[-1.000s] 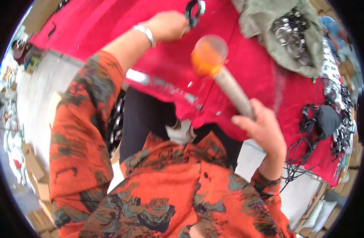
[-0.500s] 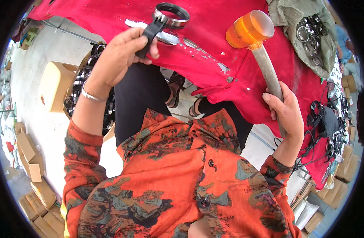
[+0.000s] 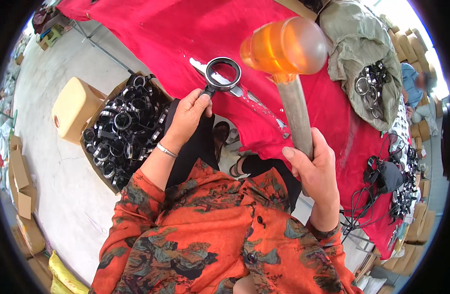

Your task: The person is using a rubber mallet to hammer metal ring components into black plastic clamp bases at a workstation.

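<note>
Between the thumb and fingers of my left hand [image 3: 188,116] is the short black handle of a round magnifying glass [image 3: 213,85] with a black and silver rim. Its ring lies at or just over a pale, worn metal strip [image 3: 240,93] showing along the near part of the red table cover; whether they touch I cannot tell. My right hand [image 3: 317,169] is wrapped round the grey handle of a mallet [image 3: 279,46]. The mallet's translucent orange head is raised above the table, to the right of the magnifying glass and slightly blurred.
At my left stands a box [image 3: 101,164] full of similar black and silver pieces, beside a cream plastic container [image 3: 72,109]. A greenish sack [image 3: 345,59] with more rings lies on the red cover [image 3: 185,29]. Black cords and a dark pouch [image 3: 389,177] are at the right. Another person [image 3: 411,83] sits beyond.
My left hand has lowered the magnifying glass down and to the right, toward the metal strip. My right hand has moved the mallet leftward and higher, nearer to the camera. The view has shifted.
</note>
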Motion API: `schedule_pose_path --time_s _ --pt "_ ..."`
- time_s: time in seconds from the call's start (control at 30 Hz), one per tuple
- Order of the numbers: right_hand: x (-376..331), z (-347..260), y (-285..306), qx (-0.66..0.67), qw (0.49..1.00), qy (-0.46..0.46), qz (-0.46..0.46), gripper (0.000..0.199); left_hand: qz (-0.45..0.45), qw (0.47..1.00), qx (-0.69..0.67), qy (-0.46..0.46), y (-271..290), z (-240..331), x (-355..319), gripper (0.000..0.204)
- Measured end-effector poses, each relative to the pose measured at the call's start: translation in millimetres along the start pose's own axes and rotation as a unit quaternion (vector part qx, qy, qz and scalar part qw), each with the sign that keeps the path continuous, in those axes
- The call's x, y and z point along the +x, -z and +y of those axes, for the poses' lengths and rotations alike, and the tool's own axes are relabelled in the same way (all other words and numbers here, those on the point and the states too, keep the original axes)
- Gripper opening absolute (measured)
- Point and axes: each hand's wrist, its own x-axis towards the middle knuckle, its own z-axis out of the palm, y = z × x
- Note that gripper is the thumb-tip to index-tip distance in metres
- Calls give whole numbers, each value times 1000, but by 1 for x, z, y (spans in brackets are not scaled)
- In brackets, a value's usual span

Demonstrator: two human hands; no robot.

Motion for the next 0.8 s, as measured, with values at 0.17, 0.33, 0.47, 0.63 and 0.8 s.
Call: schedule_pose_path --time_s 0.17,0.33,0.47,0.63,0.8 --pt "0 -17 -4 -7 998 60 28 32 21 999 -23 11 -11 3 5 27" --pt "-3 5 -18 -99 995 -17 3 38 3 1000 30 -1 -14 4 16 28" --pt "0 2 -12 -146 982 -73 -97 42 14 999 37 1 -12 -1 24 28" --pt "6 -30 -6 -97 995 4 -37 37 21 999 33 8 -12 4 15 27" --pt "37 -31 -32 -188 976 108 0 35 21 999 36 11 -16 2 20 28"
